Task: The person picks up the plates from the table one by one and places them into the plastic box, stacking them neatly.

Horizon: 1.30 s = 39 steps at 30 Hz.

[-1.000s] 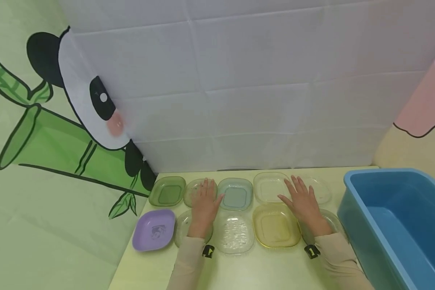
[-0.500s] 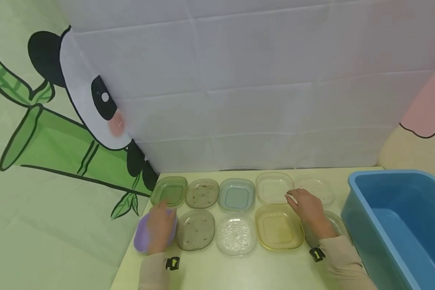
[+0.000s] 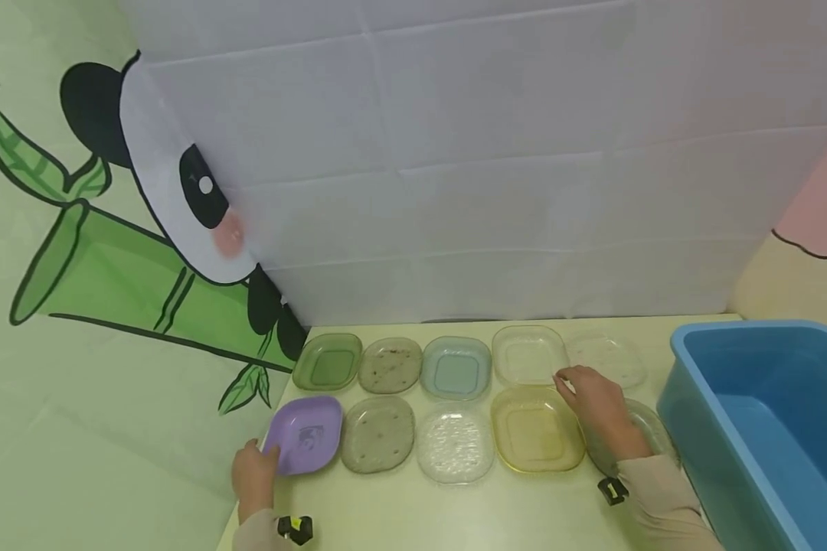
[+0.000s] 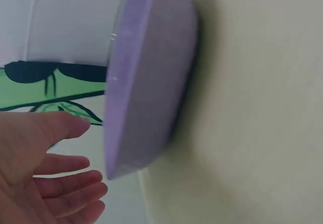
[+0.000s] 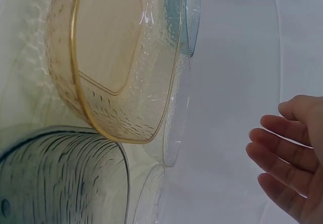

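My left hand (image 3: 253, 476) is at the left front corner of a purple square plate (image 3: 302, 428). In the left wrist view its thumb and loosely bent fingers (image 4: 75, 188) show a gap before the purple rim. My right hand (image 3: 599, 407) hangs over the right end of the rows, fingers loosely curled and holding nothing. Below it are a yellow clear plate (image 3: 537, 430) and a dark ribbed clear plate (image 3: 646, 430), partly hidden by the hand and wrist. Close behind lie two colourless plates, one squarish (image 3: 529, 353) and one fainter (image 3: 616, 361).
Two rows of plates lie on the pale yellow table (image 3: 482, 513). Among them are a green plate (image 3: 327, 361), a light-blue one (image 3: 456, 367), two greyish spotted ones and a clear textured one (image 3: 455, 448). A deep blue tub (image 3: 706, 428) stands at the right; a cloth wall rises behind.
My left hand has moved from the spotted plates leftward over the purple plate to its left front corner. My right hand's spread fingers have curled, and it has drawn slightly back.
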{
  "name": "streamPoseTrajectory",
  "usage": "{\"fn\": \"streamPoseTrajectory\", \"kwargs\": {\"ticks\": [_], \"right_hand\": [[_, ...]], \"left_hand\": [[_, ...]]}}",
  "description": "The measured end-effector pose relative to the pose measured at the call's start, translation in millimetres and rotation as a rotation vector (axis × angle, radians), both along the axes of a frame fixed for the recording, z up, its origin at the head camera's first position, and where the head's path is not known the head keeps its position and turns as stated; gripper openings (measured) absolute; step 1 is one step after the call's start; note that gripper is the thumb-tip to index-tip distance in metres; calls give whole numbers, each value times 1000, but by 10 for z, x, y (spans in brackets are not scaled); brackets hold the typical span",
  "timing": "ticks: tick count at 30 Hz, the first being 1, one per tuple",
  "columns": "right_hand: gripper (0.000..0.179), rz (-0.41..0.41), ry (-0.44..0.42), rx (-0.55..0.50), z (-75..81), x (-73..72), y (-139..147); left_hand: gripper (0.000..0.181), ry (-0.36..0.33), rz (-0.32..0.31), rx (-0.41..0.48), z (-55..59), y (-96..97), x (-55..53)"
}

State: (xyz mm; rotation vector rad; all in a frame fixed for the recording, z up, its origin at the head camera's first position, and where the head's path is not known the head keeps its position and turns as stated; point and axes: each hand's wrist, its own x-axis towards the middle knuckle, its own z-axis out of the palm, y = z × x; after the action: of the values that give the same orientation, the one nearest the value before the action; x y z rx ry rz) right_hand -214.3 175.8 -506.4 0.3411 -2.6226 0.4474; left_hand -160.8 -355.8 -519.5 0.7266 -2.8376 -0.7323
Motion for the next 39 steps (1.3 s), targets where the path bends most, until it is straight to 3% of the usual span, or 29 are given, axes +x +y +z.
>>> {"fn": "streamPoseTrajectory", "kwargs": {"ticks": [9, 17, 29, 36, 39], "right_hand": [[12, -18, -87, -14, -7, 22, 27], [11, -17, -115, -22, -36, 48, 28], [10, -41, -62, -17, -37, 93, 45], [8, -37, -38, -11, -68, 104, 49], [8, -42, -40, -11, -81, 103, 51]], "left_hand": [[36, 84, 100, 16, -352, -77, 73], [28, 170, 207, 67, -492, -110, 102], [27, 175, 189, 95, -436, -134, 143], [27, 144, 209, 92, -258, -27, 45], [29, 165, 204, 116, -189, 40, -8]]}}
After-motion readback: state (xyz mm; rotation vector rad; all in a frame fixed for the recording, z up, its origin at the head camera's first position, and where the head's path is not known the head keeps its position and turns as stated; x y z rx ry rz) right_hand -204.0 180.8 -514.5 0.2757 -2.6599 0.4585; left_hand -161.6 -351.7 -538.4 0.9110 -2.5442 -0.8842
